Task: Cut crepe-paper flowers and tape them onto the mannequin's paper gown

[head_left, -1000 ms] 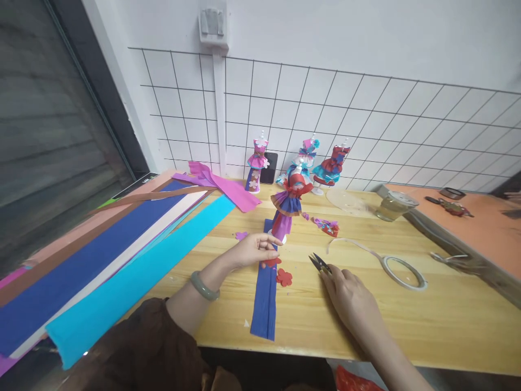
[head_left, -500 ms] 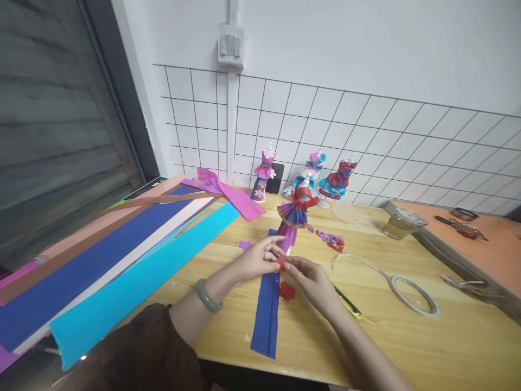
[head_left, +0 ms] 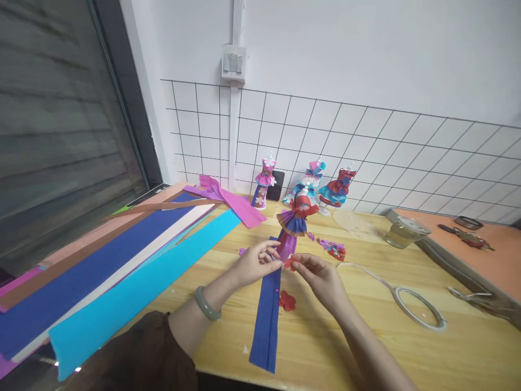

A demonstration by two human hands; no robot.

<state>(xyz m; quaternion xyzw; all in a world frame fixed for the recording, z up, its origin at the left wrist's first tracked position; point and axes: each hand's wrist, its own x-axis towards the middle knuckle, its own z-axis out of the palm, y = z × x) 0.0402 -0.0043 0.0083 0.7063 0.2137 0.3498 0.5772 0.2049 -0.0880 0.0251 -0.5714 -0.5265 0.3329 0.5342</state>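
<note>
White wall (head_left: 345, 60) is rising behind the worktop (head_left: 407, 350). Our right hand (head_left: 323, 279) is holding the red piece (head_left: 289, 263) in a pinched grip, over the worktop beside the blue strip (head_left: 264, 328); our left hand (head_left: 256, 263) is hovering at the piece's left edge, and we cannot tell whether that grip is clamping it. A red flower (head_left: 287, 301) is lying at the strip's right edge. We are judging the step as fingertip handling of the piece; the next move is calling for a light, steady pinch.
</note>
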